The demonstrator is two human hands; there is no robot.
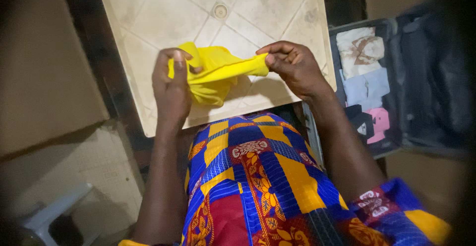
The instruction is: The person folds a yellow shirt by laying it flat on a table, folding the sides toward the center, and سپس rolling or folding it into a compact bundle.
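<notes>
A small yellow cloth garment (216, 72) is stretched between both my hands above a pale tiled table top (163, 13). My left hand (172, 85) grips its left end, with the fabric bunched and hanging under the fingers. My right hand (292, 67) pinches the right end between thumb and fingers. Below the hands lies my lap in a bright blue, yellow and red patterned fabric (258, 176).
An open dark suitcase (421, 77) stands at the right, with folded white, light blue and pink clothes (367, 82) stacked in one half. A round metal fitting (220, 11) sits in the table top. A pale floor area and a white stool (54, 211) show at lower left.
</notes>
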